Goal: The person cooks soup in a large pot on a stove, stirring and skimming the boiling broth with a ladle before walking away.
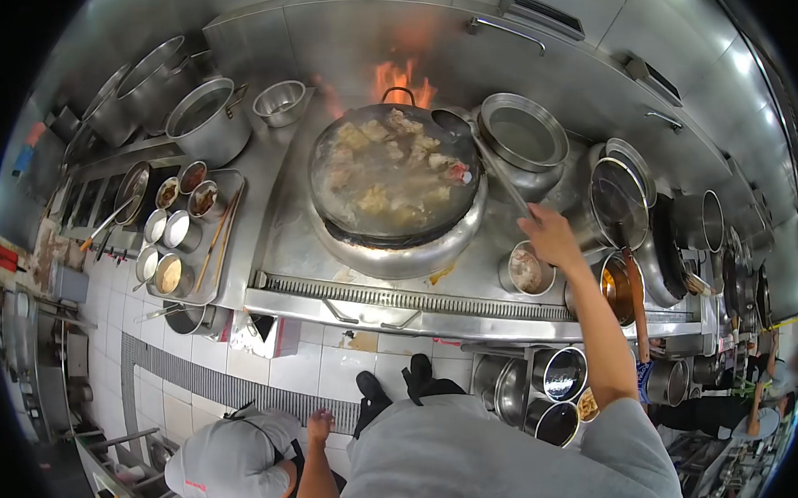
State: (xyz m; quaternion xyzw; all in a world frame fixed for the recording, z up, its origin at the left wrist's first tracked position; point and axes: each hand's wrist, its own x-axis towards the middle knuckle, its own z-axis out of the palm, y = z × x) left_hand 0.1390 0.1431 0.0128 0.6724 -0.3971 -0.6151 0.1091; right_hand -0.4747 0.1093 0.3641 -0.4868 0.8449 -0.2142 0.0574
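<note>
In my right hand (550,235) is the long handle of a ladle (501,175), fingers wrapped round it. The ladle's dark bowl rests at the right edge of a large wok (325,185) with a loop handle at its far side. Pale, lumpy chunks of food (373,165) and a reddish piece (457,172) lie in steaming liquid in the wok. Just below my right hand stands a metal pot (526,270) with something whitish inside. My left hand (320,425) hangs low beside my body, away from the stove, its fingers loosely curled with nothing visible in them.
Flames (401,82) rise behind the wok. At left, a tray (230,247) carries several seasoning cups and chopsticks. A lidded-looking pot (523,132) and stacked pans (628,194) stand at right. Another person (235,461) bends close on my left; more people are far right.
</note>
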